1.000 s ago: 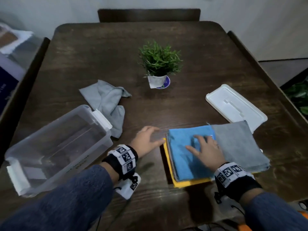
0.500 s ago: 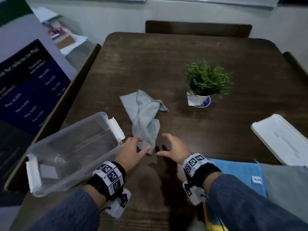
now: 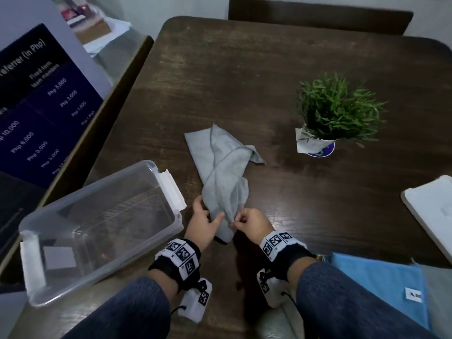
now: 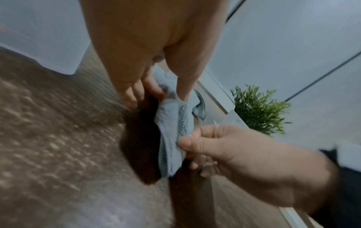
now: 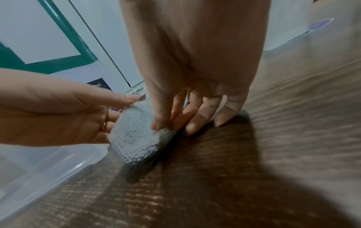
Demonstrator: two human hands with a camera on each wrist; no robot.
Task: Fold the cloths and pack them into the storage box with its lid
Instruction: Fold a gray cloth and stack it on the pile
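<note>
A crumpled grey cloth (image 3: 220, 167) lies on the dark table, just right of the clear storage box (image 3: 97, 223), which is open with nothing in it. My left hand (image 3: 204, 217) pinches the cloth's near end between thumb and fingers (image 4: 171, 95). My right hand (image 3: 241, 220) pinches the same end from the right (image 5: 162, 125). The near tip of the grey cloth (image 5: 134, 138) hangs lifted off the table. The white lid (image 3: 430, 216) lies at the right edge. Folded blue cloth (image 3: 381, 282) and folded grey cloth (image 3: 440, 302) lie by my right forearm.
A small potted plant (image 3: 330, 118) stands in the table's middle right. A chair back (image 3: 318, 20) is at the far side. A printed board (image 3: 36, 94) leans off the table's left edge.
Both hands left the folded stack, moved left to the crumpled grey cloth and took hold of its near end. The view swung left with them.
</note>
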